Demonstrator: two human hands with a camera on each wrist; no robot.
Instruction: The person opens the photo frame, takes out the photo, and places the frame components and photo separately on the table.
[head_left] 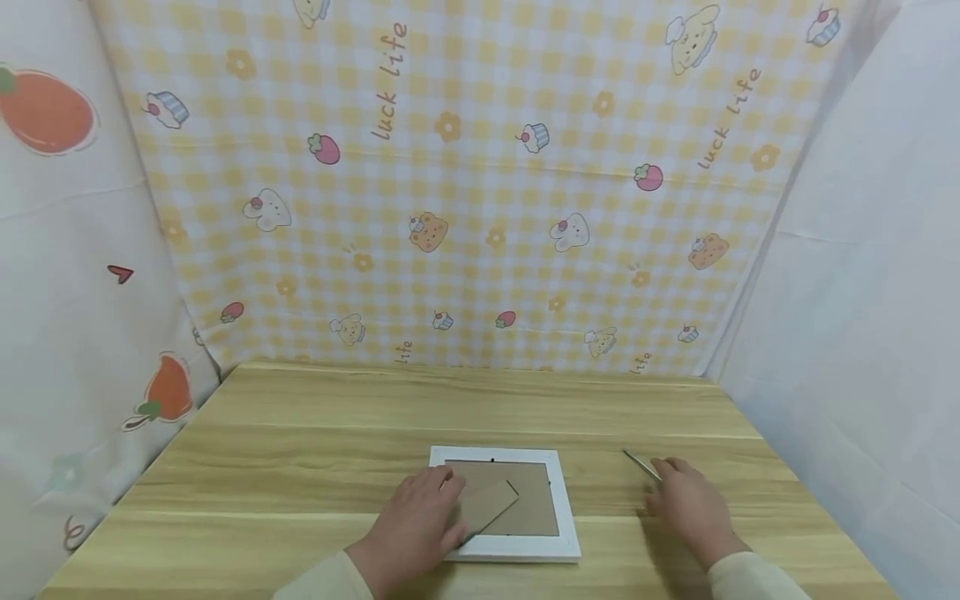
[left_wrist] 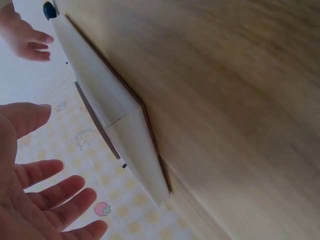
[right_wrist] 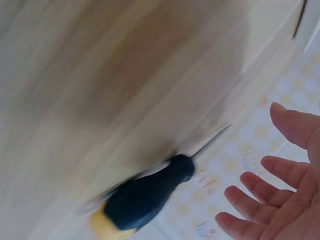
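Note:
A white picture frame (head_left: pixel 525 547) lies back side up on the table, with a brown backing board (head_left: pixel 538 508) and a flat stand leg (head_left: pixel 491 502) across it. Over the frame's left side is my left hand (head_left: pixel 416 521); the left wrist view shows its fingers (left_wrist: pixel 70 207) spread and relaxed, gripping nothing. To the right, a screwdriver (right_wrist: pixel 150 192) with a black and yellow handle lies on the table, its shaft (head_left: pixel 641 463) pointing away to the left. My right hand (head_left: pixel 693 508) hovers beside it, partly covering it in the head view, with loosely extended fingers (right_wrist: pixel 252 205).
The wood-grain table (head_left: pixel 315 442) runs back to a yellow checked curtain (head_left: pixel 480 283). White cloth hangs along the right side (head_left: pixel 840 275), and a printed white cloth (head_left: pixel 60 333) along the left.

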